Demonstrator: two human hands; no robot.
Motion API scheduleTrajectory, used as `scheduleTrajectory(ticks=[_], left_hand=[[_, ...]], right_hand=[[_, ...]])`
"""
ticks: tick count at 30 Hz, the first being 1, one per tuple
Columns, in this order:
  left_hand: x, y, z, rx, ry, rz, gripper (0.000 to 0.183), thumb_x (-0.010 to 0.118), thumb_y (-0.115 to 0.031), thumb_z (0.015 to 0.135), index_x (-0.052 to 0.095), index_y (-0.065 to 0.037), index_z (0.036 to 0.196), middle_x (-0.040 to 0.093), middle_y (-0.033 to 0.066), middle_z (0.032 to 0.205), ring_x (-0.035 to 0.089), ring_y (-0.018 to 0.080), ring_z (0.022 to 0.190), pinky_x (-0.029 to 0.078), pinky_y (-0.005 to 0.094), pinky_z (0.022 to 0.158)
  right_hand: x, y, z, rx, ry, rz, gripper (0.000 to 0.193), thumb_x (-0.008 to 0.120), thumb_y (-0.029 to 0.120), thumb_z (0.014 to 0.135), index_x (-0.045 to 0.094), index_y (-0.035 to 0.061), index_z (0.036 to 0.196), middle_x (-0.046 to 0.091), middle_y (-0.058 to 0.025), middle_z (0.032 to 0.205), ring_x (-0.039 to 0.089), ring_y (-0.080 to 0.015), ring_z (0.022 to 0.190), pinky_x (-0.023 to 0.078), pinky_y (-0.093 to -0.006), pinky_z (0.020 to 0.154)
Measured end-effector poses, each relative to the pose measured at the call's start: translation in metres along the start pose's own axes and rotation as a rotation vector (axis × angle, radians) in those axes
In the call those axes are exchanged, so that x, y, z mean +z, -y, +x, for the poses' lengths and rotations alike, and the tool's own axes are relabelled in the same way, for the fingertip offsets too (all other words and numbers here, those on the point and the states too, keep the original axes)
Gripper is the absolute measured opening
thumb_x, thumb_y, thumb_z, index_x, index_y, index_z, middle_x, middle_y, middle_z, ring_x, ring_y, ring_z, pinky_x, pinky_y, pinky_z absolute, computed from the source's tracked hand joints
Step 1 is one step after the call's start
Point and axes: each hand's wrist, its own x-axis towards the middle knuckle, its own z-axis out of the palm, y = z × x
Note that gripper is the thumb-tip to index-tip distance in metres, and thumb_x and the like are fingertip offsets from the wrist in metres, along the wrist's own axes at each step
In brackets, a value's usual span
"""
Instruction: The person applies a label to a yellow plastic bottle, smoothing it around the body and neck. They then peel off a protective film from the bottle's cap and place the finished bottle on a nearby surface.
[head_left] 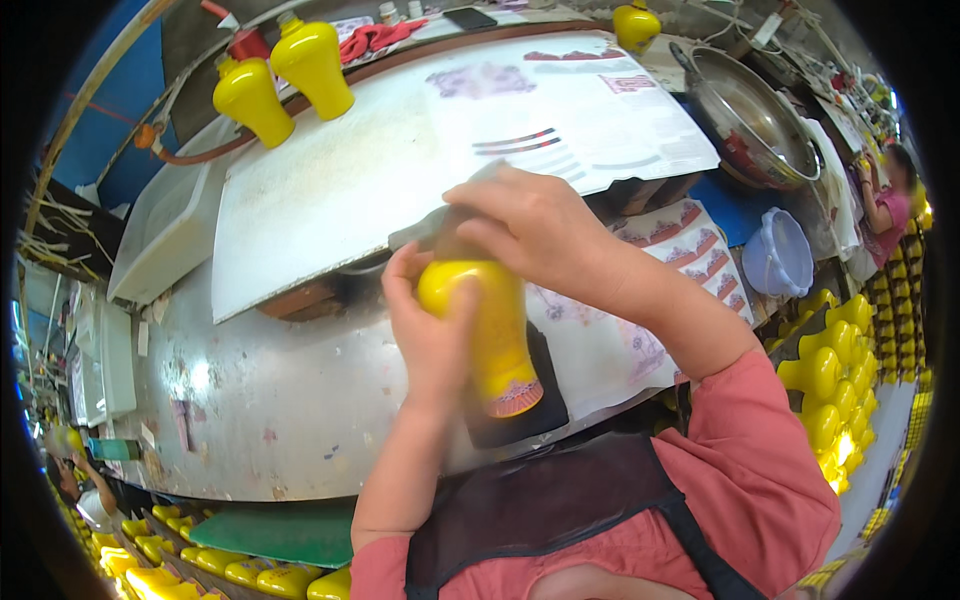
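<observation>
A glossy yellow bottle [497,335] lies tilted over a black pad [546,385], its narrow foot toward me. A pink and purple patterned band [515,398] circles that foot. My left hand [432,335] is wrapped around the bottle's wide shoulder. Above the shoulder, my right hand [530,215] is closed on a dark grey flat piece [418,231], perhaps a rubber scraper; motion blur hides its exact kind. The bottle's mouth end is covered by my right hand.
A white board [340,190] with decal strips lies beyond the metal table [330,400]. Two yellow bottles [312,68] stand at its far left, another [636,27] far right. Printed decal sheets [690,250], a lilac bucket [778,255] and a large pan [750,115] are at right.
</observation>
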Motion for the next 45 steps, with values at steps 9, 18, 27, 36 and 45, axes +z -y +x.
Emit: scheduleTrajectory(ticks=[9,18,27,36,45], left_hand=[[0.003,0.01,0.008,-0.095,-0.049,-0.231,0.035,0.047,-0.02,0.105,0.051,-0.003,0.135,0.055,0.0102,0.125,0.054,0.0197,0.114,0.044,0.0342,0.102],[0.001,0.0,0.003,0.072,-0.145,-0.017,0.03,0.042,-0.018,0.108,0.057,-0.001,0.126,0.058,0.0114,0.123,0.055,0.0203,0.115,0.043,0.0348,0.104],[0.038,-0.057,-0.038,0.35,0.381,-0.026,0.042,0.047,-0.029,0.107,0.052,0.0,0.138,0.054,0.0172,0.138,0.053,0.0288,0.126,0.043,0.0438,0.108],[0.082,-0.06,-0.033,-0.513,0.377,-0.622,0.07,0.039,-0.048,0.111,0.024,0.0,0.16,0.036,0.0226,0.156,0.045,0.0332,0.139,0.038,0.0469,0.117],[0.092,-0.051,-0.016,-0.715,0.215,-0.822,0.081,0.041,-0.054,0.108,0.016,0.001,0.162,0.026,0.0275,0.161,0.035,0.0385,0.147,0.029,0.0468,0.124]], right_hand=[[-0.032,-0.082,-0.01,0.618,-0.018,0.064,0.027,0.064,0.023,0.095,0.073,0.0058,0.113,0.069,-0.0191,0.1,0.069,-0.0331,0.092,0.055,-0.0404,0.082],[-0.013,-0.098,0.002,0.372,0.325,-0.511,0.024,0.062,0.024,0.092,0.078,0.0108,0.103,0.067,-0.0186,0.093,0.068,-0.0372,0.094,0.054,-0.047,0.083],[-0.014,-0.097,0.004,0.379,0.055,-0.217,0.019,0.07,0.026,0.084,0.078,0.0092,0.088,0.068,-0.0169,0.093,0.068,-0.0362,0.093,0.054,-0.0439,0.082],[-0.01,-0.104,-0.003,0.27,0.036,-0.174,0.021,0.069,0.026,0.084,0.078,0.0084,0.091,0.069,-0.017,0.095,0.068,-0.0363,0.092,0.054,-0.0433,0.083],[-0.022,-0.098,-0.008,0.341,0.181,-0.072,0.022,0.068,0.026,0.086,0.075,0.006,0.092,0.069,-0.0169,0.095,0.067,-0.0358,0.093,0.053,-0.0413,0.083]])
